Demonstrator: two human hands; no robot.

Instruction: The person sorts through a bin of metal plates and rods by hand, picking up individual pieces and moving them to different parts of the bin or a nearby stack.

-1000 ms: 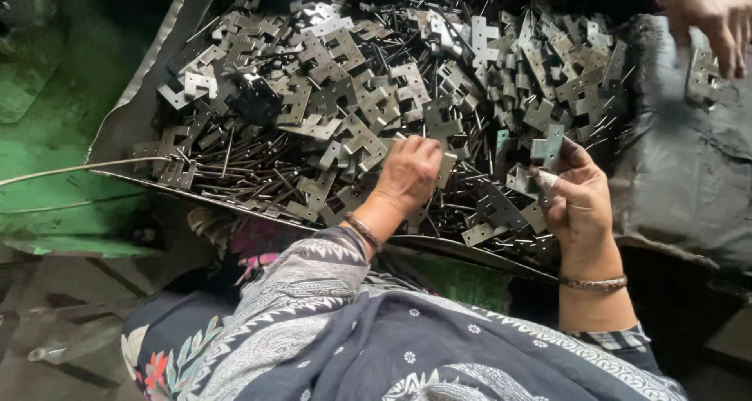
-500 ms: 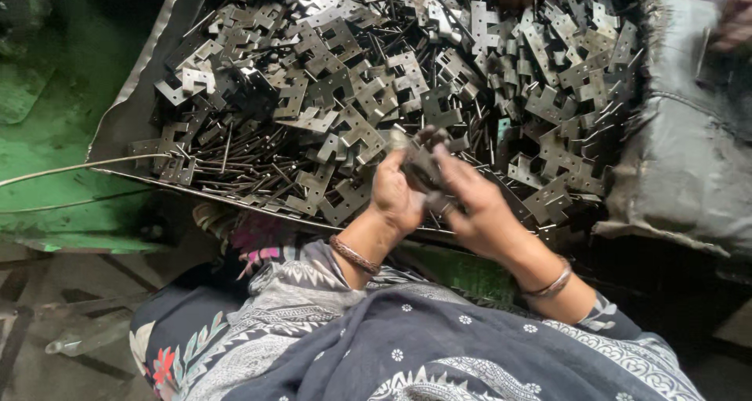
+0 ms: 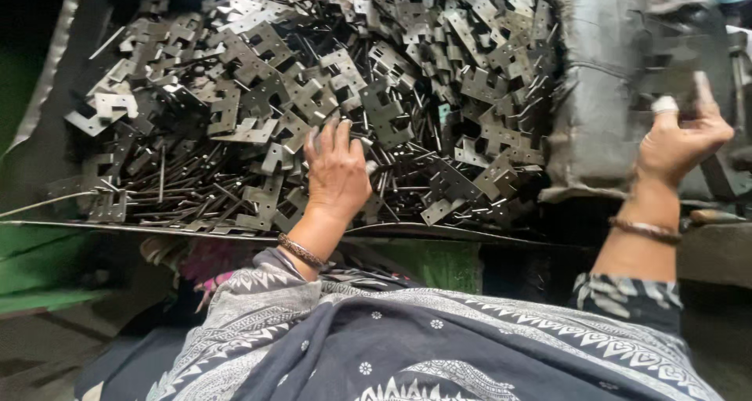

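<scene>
Head view showed my left hand (image 3: 337,170) lying palm-down on the heap of stamped metal brackets (image 3: 313,95), fingers spread and released, fingertips resting on the flat notched pieces and the thin steel pins (image 3: 168,186) mixed among them, with nothing gripped that I could see. My right hand (image 3: 677,139) was lifted off to the side, over the grey sack (image 3: 595,95) that sat just beside the heap; its fingers were curled loosely and half open, one fingertip wrapped in something pale, and a blurred flat shape hovered just above them, so I could not tell whether I held a bracket there or not. The heap filled the metal tray (image 3: 157,230) in front of me, brackets tangled with each other and with the pins. I judged the risks plain enough: those stamped edges and pin ends were sharp, and a bare palm pressed or dragged across them could be cut. Pulling one bracket from the tangle could drag its neighbours along and spill them over the tray's near lip. A loose grasp on the right could also drop a piece beside the sack.
</scene>
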